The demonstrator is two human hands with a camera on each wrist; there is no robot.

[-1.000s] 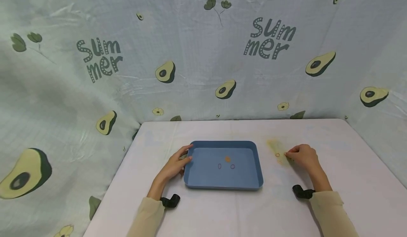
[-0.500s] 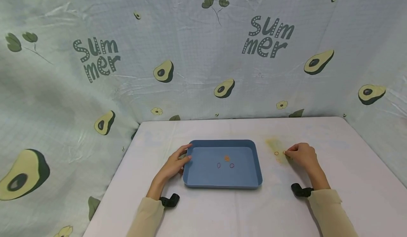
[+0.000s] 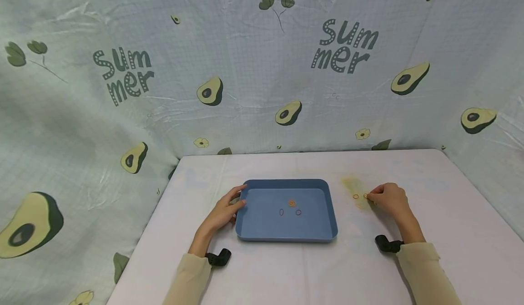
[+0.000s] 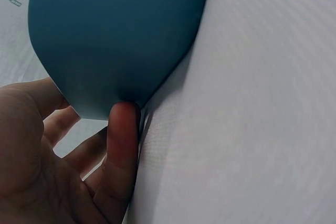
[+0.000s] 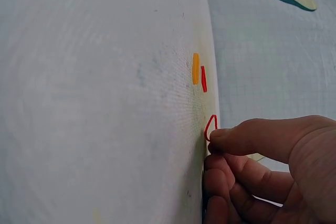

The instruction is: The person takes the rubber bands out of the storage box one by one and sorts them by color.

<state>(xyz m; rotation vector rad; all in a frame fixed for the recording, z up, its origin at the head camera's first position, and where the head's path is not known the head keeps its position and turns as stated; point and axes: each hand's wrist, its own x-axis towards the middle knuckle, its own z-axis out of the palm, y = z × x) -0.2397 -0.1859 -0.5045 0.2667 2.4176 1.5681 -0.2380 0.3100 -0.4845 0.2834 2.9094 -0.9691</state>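
Note:
A shallow blue tray (image 3: 286,227) lies on the table, and my left hand (image 3: 223,211) holds its left end. In the left wrist view, fingers (image 4: 123,145) press against the outside of the tray wall (image 4: 121,35). Inside the tray are two thin red rubber bands (image 3: 298,212) and an orange rubber band (image 3: 292,203). To the right of the tray, my right hand (image 3: 390,200) pinches a red rubber band (image 5: 211,128) between thumb and fingertips, low over the table. Beside it lie another red rubber band (image 5: 203,79) and an orange one (image 5: 196,68).
The table has a pale cloth (image 3: 262,277), with a yellow stain (image 3: 351,184) around the loose bands. A hanging fabric (image 3: 245,68) printed with avocados closes off the back and sides. Each wrist carries a black camera (image 3: 219,257).
The head view has shifted very slightly. Both hands and the tray stay in place, while the red rubber band at my right fingertips shows a little more of its loop.

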